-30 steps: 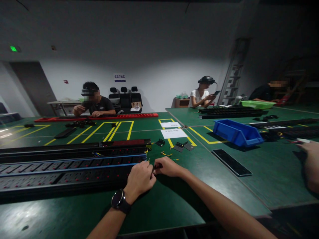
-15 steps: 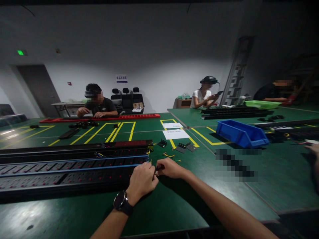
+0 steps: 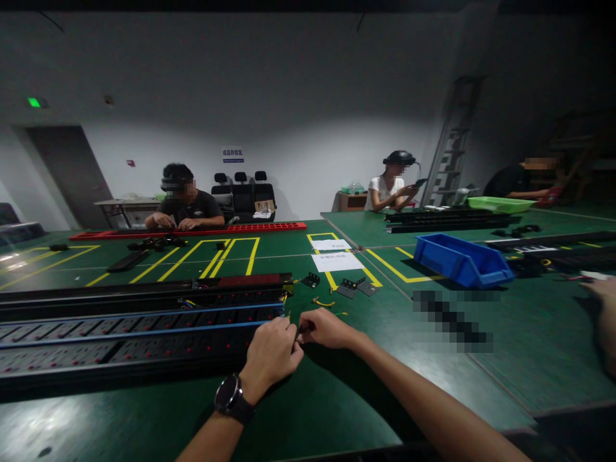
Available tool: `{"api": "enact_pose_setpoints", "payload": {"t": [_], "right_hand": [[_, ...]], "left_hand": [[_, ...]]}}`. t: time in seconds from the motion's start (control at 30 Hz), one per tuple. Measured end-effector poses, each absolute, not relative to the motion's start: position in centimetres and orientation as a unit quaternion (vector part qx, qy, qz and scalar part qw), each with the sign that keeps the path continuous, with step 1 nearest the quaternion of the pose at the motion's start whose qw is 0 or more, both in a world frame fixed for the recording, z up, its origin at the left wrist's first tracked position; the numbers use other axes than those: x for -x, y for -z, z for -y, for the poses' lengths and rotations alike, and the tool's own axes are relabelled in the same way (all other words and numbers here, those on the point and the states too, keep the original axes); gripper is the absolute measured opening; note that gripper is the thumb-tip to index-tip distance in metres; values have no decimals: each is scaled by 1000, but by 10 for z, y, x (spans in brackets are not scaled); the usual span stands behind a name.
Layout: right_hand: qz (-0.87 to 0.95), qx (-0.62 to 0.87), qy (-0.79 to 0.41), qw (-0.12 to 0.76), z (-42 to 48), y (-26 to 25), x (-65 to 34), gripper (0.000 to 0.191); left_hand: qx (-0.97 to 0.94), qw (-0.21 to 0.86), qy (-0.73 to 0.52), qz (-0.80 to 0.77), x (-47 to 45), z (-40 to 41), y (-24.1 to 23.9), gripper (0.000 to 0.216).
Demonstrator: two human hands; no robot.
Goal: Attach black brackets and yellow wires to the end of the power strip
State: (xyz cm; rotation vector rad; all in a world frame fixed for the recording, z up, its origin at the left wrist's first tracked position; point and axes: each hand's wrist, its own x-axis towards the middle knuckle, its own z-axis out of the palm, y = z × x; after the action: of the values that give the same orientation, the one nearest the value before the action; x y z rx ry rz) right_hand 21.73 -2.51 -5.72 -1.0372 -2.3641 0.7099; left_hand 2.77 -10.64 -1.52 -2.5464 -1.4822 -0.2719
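Note:
At the right end of the long black socket strips (image 3: 158,350), my left hand (image 3: 274,350) is closed, a dark watch (image 3: 228,394) on its wrist. Close against it, my right hand (image 3: 327,327) has its fingers pinched together. Between the fingertips sits something small and dark, too hidden to name. Blue edging (image 3: 144,333) runs along the strips, which carry rows of red dots. Just beyond my hands lie short yellow wires (image 3: 322,303) and dark metal end brackets (image 3: 349,288).
A blue bin (image 3: 462,260) stands to the right, near white paper sheets (image 3: 337,262). Across the green table, a person works at a red rail (image 3: 192,231). Another person (image 3: 387,186) holds a dark device. A green tray (image 3: 500,204) is at the far right.
The view has shifted slightly, so the scene sits a little further left. My hands stay together at the strip's end with almost the same grip.

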Motion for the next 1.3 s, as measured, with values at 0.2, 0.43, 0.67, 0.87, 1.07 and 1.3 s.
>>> {"api": "enact_pose_setpoints", "payload": {"t": [0.2, 0.43, 0.67, 0.87, 1.07, 1.3], "right_hand": [[860, 383, -257, 218, 26, 56, -218, 12], [857, 388, -263, 215, 28, 53, -216, 12], [842, 369, -306, 246, 18, 30, -239, 13], [750, 562, -86, 338, -6, 25, -273, 18], [798, 561, 7, 219, -3, 38, -255, 20], [814, 554, 23, 172, 1, 37, -229, 16]], "left_hand": [[853, 94, 90, 505, -28, 106, 17, 18], [854, 88, 96, 503, -28, 107, 16, 17], [846, 81, 102, 517, -29, 109, 14, 15], [843, 67, 101, 524, -29, 110, 11, 17], [837, 60, 111, 533, -29, 111, 11, 17], [824, 57, 133, 547, -30, 109, 11, 29]]}}
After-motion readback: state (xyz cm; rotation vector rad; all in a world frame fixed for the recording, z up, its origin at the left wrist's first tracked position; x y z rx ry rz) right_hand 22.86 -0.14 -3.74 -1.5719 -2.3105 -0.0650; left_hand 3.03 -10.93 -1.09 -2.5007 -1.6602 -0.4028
